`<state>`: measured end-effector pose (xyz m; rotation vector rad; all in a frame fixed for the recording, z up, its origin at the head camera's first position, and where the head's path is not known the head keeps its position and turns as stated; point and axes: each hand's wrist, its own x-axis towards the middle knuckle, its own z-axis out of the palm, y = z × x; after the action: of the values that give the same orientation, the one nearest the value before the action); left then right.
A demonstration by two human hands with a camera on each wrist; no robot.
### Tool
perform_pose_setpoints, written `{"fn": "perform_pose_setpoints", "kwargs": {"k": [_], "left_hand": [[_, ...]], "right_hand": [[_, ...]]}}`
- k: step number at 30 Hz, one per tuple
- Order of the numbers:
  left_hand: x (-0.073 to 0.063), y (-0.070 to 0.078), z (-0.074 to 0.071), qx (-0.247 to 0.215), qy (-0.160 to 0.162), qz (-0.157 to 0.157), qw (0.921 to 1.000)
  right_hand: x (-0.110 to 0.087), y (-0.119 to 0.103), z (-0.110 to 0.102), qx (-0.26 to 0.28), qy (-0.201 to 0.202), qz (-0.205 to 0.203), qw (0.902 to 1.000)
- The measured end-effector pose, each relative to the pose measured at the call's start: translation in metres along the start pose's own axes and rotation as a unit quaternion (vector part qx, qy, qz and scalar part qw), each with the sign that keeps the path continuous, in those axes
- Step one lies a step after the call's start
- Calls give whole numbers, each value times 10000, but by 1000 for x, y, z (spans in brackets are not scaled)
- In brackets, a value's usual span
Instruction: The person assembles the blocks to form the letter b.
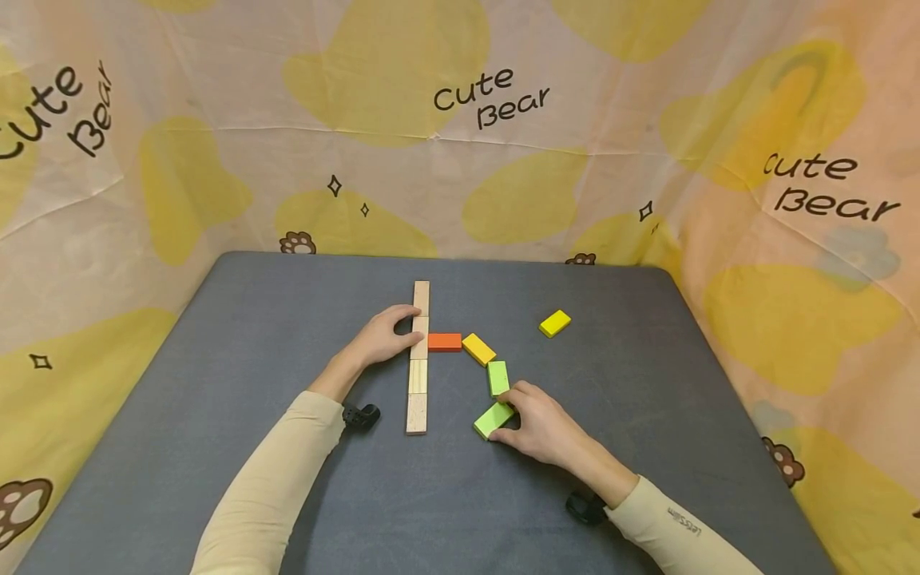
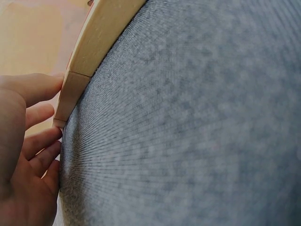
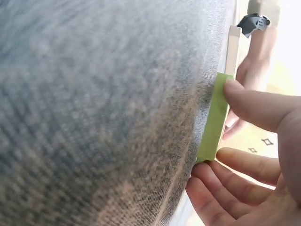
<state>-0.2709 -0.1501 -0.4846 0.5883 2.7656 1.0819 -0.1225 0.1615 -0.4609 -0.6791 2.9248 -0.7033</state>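
A straight row of plain wooden blocks [image 1: 418, 377] lies on the dark grey table. My left hand [image 1: 384, 335] rests its thumb and a fingertip against the row's left side, the fingers loosely extended. From the row's right side, an orange block [image 1: 445, 343], a yellow-orange block [image 1: 478, 349] and a light green block [image 1: 498, 378] curve toward me. Below them, my right hand [image 1: 539, 423] pinches another green block [image 1: 492, 420] by its ends between thumb and fingers. In the right wrist view this green block [image 3: 214, 120] lies on the table surface.
A lone yellow block [image 1: 555, 323] lies farther back on the right. The grey tabletop [image 1: 287, 303] meets a patterned cloth [image 1: 402, 176] at the back and sides. Dark wrist straps [image 1: 585, 507] sit on both wrists.
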Motion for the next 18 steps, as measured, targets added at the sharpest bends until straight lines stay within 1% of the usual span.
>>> {"fn": "perform_pose_setpoints", "kwargs": {"k": [8,18], "left_hand": [[1,-1,1,6,4,-36,10000],[3,-3,1,-9,-75,-94,9999]], "right_hand": [[5,2,1,-169,153,-291,9993],[11,4,-3,-217,-50,-383,9990]]}}
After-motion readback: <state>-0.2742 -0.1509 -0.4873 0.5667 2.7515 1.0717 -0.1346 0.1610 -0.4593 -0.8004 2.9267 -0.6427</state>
